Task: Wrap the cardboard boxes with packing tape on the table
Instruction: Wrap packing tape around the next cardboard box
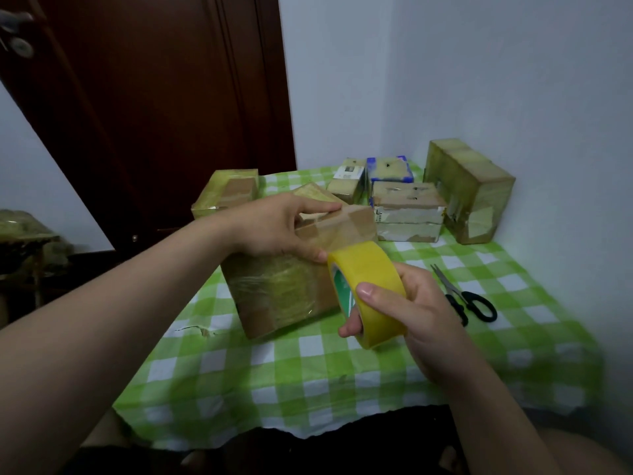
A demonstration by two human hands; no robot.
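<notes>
Currently mid-wrap: left hand [281, 228] is clamped over the top near edge of the cardboard box [294, 269], thumb pinning the tape at the corner. Right hand [407, 310] grips the yellow tape roll [368, 293], thumb on the outer face, fingers through the core. Roll sits touching the box's right near corner. Box is at table centre, tilted, partly wrapped already.

Doing this step well, my read:
- keep the left thumb on the tape end until the strip has turned the corner
- pull the roll under tension, close to the face, to avoid wrinkles
- overlap the previous band, bare cardboard shows at the lower left corner and upper right face
- rotate the box, not the wrist

Scissors [462, 296] lie at 3 o'clock of the box, well apart; cut there when done. Other wrapped boxes [469, 190] cluster at 1 o'clock on the green checked tablecloth [308, 371].

Writing: green-white print inside the roll core, and a label on a small far box, probably text, both too blurred to read.
</notes>
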